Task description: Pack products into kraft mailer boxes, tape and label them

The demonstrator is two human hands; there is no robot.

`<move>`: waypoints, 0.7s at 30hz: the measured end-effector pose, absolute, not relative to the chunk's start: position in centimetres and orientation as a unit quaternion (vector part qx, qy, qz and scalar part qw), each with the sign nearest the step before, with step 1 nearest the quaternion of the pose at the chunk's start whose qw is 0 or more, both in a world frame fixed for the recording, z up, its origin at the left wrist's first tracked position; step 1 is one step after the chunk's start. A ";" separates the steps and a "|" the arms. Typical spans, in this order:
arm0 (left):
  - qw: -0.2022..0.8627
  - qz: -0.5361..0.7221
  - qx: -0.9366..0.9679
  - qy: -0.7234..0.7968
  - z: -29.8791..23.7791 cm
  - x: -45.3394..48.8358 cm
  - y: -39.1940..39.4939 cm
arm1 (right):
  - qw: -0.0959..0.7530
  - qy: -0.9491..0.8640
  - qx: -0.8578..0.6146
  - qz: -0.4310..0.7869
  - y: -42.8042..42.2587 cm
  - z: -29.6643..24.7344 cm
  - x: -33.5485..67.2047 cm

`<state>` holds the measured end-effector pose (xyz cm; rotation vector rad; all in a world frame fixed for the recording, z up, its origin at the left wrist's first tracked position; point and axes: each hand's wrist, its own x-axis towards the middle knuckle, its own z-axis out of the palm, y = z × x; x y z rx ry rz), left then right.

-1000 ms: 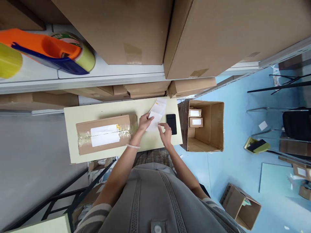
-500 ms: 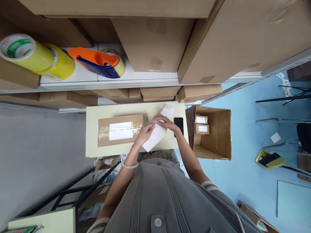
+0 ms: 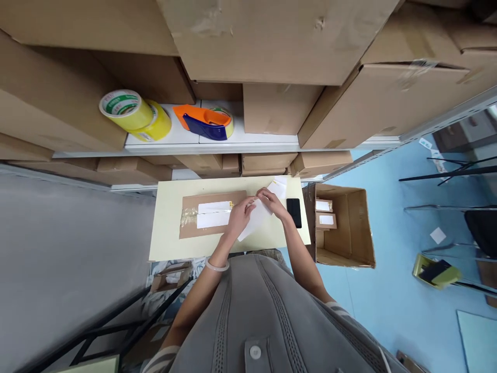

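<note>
Between my hands is a white paper sheet [image 3: 252, 224], held tilted over the pale yellow table [image 3: 166, 223]. My left hand [image 3: 241, 213] pinches its upper left edge with thumb and fingers. The fingers of my right hand [image 3: 273, 203] close on its top corner, close beside the left fingertips. To the left lies a flat cardboard box [image 3: 189, 228], taped across the middle and bearing a white label [image 3: 213, 219]. More white paper [image 3: 278, 186] rests at the table's far edge, beyond my right hand. A black phone [image 3: 294, 212] lies right of that hand.
A large open carton [image 3: 351, 259] stands right of the table, with small labelled boxes [image 3: 326, 221] inside. Shelving ahead carries cardboard boxes, yellow tape rolls [image 3: 155, 124] and an orange-and-blue tape dispenser [image 3: 205, 124]. A grey wall [image 3: 70, 238] stands at left.
The view has shifted, so the table and shelf appear farther right and lower. My right fingers have drawn in to the sheet's top corner, and both hands remain on the paper.
</note>
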<state>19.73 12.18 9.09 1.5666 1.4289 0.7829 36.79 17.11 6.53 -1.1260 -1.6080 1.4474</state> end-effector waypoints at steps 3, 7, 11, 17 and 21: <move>0.439 0.325 0.645 0.535 9.7 18.8 12.4 | 0.347 -0.608 -0.436 0.565 16.7 7.0 36.3; 0.455 0.366 0.654 0.481 10.4 17.2 12.3 | 0.364 -0.590 -0.459 0.555 16.2 7.3 35.9; 0.415 0.445 0.647 0.459 12.2 14.5 12.1 | 0.354 -0.606 -0.508 0.499 16.1 8.2 36.5; 0.523 0.543 0.548 0.363 16.2 11.3 12.6 | 0.262 -0.715 -0.564 0.318 15.8 12.6 34.9; 0.607 0.540 0.513 0.277 17.2 10.7 12.7 | 0.295 -0.767 -0.413 0.393 16.1 16.0 31.5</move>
